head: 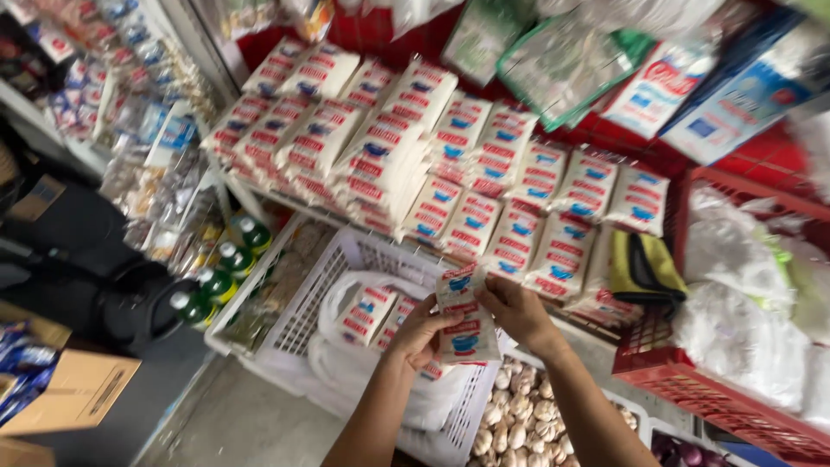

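Observation:
Both my hands hold one small white packet [464,313] with red and blue print, over a white plastic basket [316,298]. My left hand [418,335] grips its lower left edge; my right hand [516,310] pinches its upper right side. Inside the basket lies a white plastic bag [346,359] with more of the same packets [367,313]. Just beyond my hands, rows of matching packets [450,164] are stacked on a sloping shelf.
Green bottles with white caps [220,272] stand left of the basket. A crate of garlic bulbs [519,415] sits below my right arm. A red crate [705,393] with white bags is at right. Cardboard boxes [73,389] lie on the floor at left.

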